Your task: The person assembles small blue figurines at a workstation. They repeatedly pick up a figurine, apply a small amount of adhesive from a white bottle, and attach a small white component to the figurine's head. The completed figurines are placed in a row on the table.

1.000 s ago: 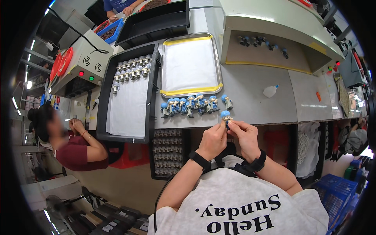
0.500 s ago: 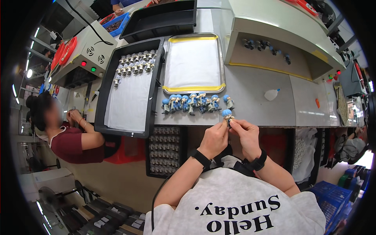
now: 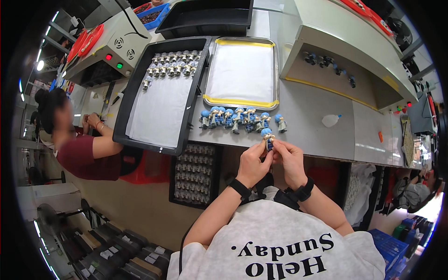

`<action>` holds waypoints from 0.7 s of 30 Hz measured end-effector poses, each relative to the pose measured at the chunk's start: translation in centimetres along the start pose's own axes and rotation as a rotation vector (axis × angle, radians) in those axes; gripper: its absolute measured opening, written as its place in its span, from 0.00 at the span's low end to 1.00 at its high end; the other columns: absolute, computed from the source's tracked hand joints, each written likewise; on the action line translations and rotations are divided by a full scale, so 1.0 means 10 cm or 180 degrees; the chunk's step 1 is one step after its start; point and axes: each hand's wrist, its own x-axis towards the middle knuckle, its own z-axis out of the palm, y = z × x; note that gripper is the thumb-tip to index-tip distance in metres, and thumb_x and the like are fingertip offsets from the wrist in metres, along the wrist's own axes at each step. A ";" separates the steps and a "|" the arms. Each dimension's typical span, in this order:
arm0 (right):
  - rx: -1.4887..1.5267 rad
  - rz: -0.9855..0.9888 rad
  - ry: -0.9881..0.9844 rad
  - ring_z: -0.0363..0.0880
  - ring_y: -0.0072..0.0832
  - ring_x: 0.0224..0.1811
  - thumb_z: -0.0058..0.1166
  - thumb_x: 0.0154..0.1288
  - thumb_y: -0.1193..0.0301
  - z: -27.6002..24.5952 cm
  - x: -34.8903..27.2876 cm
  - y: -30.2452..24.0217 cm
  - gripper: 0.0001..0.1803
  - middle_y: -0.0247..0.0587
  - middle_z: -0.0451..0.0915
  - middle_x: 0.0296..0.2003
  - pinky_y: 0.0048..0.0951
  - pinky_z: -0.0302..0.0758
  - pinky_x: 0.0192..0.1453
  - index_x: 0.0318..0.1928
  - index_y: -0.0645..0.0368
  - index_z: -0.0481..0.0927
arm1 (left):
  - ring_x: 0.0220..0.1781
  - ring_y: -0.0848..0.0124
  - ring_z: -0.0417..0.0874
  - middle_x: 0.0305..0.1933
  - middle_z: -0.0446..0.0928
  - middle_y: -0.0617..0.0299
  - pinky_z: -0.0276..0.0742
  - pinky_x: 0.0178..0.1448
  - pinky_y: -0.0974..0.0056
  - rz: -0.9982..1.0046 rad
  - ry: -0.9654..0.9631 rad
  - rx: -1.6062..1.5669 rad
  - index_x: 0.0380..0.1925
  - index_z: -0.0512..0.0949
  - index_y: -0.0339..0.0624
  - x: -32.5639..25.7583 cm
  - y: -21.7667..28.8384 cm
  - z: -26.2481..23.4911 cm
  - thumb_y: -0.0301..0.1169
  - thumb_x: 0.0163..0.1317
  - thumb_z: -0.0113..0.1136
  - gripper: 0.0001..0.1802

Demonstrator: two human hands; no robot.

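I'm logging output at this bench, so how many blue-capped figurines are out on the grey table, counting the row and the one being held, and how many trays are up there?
Blue-capped figurines standing in the row: about 8; they overlap, so the count is rough
Blue-capped figurine held between left hand and right hand: 1
Black tray: 1
Metal tray: 1
Total: about 11

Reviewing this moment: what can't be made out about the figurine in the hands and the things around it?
- Blue-capped figurine, head view: lower body covered by the left hand and right hand; the grip points are unseen.
- Row of figurines: too small for detail.
- Dark parts in the grey shelf: too small to identify.
- Compartment tray under the table: partly hidden by the table edge.
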 end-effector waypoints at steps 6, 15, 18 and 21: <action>0.0064 0.0328 -0.0079 0.69 0.13 0.22 0.55 0.62 0.66 0.08 0.05 0.06 0.11 0.28 0.75 0.23 0.17 0.69 0.24 0.36 0.61 0.83 | 0.26 0.66 0.83 0.27 0.78 0.54 0.77 0.30 0.67 -0.0187 -0.0050 0.0340 0.49 0.75 0.34 -0.06 -0.06 -0.13 0.26 0.53 0.63 0.21; 0.0132 0.0523 -0.0149 0.69 0.14 0.22 0.53 0.63 0.65 0.09 0.07 0.12 0.11 0.27 0.74 0.24 0.17 0.68 0.24 0.35 0.59 0.82 | 0.26 0.62 0.81 0.27 0.77 0.55 0.76 0.29 0.63 -0.0249 0.0070 0.0445 0.40 0.77 0.37 -0.06 -0.10 -0.13 0.30 0.51 0.64 0.16; 0.0185 0.0481 -0.0139 0.69 0.13 0.23 0.52 0.64 0.65 0.00 0.10 0.18 0.11 0.28 0.74 0.25 0.16 0.67 0.23 0.39 0.60 0.80 | 0.25 0.64 0.81 0.25 0.77 0.56 0.76 0.29 0.64 -0.0388 0.0074 0.0428 0.39 0.78 0.38 -0.05 -0.13 -0.06 0.30 0.51 0.65 0.15; -0.0045 0.0060 0.0272 0.71 0.16 0.28 0.53 0.63 0.68 -0.08 0.14 0.13 0.14 0.32 0.74 0.30 0.20 0.71 0.28 0.47 0.60 0.76 | 0.22 0.67 0.81 0.24 0.78 0.56 0.76 0.28 0.66 -0.0319 0.0179 0.0438 0.40 0.79 0.37 0.07 -0.10 0.03 0.28 0.51 0.65 0.15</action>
